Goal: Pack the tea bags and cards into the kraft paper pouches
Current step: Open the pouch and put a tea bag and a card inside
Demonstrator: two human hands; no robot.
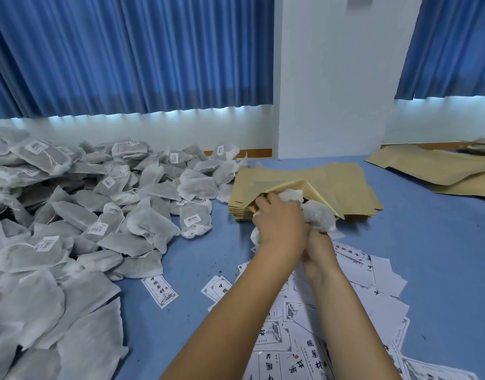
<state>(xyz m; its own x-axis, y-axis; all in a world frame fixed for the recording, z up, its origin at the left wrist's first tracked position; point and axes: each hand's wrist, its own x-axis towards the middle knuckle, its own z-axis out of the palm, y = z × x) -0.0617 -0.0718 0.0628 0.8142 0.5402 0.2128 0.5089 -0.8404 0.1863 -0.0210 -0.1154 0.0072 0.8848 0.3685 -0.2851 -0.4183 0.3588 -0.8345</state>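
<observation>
Crumpled gauzy bags [320,215], kraft pouch [314,191]

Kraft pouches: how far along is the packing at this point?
Done: no finished pouch is identifiable; the kraft sheets far right look flat. In hand: left hand and right hand stuff tea bags into the open pouch. Remaining: a big tea bag pile, scattered cards and the flat pouch stack.
</observation>
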